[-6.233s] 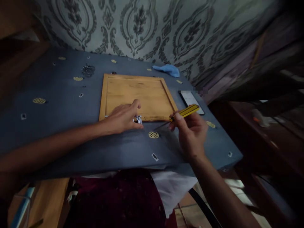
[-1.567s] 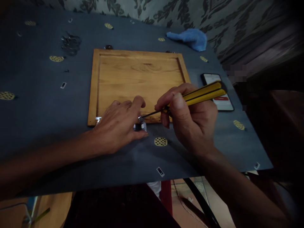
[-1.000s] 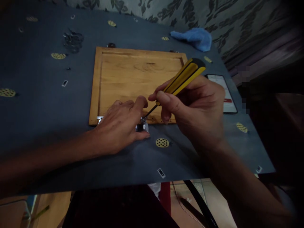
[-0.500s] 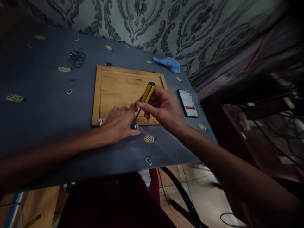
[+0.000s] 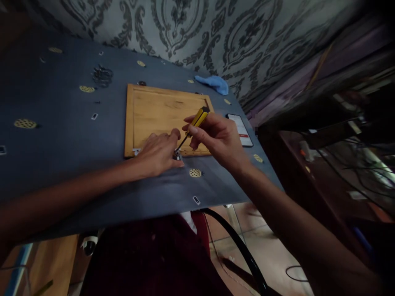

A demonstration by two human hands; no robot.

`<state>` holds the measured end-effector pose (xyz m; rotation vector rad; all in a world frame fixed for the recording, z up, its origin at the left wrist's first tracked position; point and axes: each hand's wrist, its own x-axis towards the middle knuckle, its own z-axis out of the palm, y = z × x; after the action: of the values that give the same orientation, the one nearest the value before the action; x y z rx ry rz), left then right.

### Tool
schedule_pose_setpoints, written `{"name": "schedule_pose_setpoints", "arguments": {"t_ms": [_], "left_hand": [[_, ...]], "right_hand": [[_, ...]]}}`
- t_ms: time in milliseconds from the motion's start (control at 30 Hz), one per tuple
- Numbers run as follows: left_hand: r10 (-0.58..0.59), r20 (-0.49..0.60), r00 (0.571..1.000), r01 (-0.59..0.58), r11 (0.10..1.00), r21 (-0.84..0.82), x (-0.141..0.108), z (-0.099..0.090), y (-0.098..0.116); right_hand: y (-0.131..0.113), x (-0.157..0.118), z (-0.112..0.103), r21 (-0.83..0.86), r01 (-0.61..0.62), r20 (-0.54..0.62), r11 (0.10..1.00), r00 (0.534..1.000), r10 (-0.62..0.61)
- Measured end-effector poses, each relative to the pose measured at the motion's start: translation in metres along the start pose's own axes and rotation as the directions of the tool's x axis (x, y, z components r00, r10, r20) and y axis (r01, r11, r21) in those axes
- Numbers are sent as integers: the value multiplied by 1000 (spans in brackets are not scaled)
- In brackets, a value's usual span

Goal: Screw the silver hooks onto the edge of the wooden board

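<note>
Currently | right fingers (image 5: 199, 133) pinching one screwdriver (image 5: 200, 117) | left fingers (image 5: 175, 133) half-curled by metal fitting (image 5: 177, 156), hold unclear | one panel (image 5: 160, 109)

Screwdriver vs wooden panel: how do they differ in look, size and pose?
Look: the screwdriver has a yellow-and-black handle and thin shaft; the wooden panel is honey-brown with a framed border.
Size: the screwdriver is far smaller than the panel.
Pose: the screwdriver tilts, handle up, in the right hand; the panel lies flat on the table.
</note>
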<state>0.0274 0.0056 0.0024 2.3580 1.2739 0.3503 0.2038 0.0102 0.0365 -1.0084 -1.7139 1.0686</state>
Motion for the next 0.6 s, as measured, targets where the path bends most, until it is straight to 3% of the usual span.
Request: {"name": "schedule_pose_setpoints", "arguments": {"t_ms": [200, 467, 600], "left_hand": [[0, -17, 1000, 1, 1000, 30, 0, 1, -1], [2, -11, 1000, -2, 999, 54, 0, 0, 1], [-7, -6, 1000, 7, 999, 38, 0, 2, 1]], "right_hand": [[1, -3, 7, -12, 38, -95, 999, 995, -39], [-2, -26, -7, 7, 23, -115, 1000, 993, -22], [3, -20, -9, -26, 40, -152, 999, 987, -44]]}}
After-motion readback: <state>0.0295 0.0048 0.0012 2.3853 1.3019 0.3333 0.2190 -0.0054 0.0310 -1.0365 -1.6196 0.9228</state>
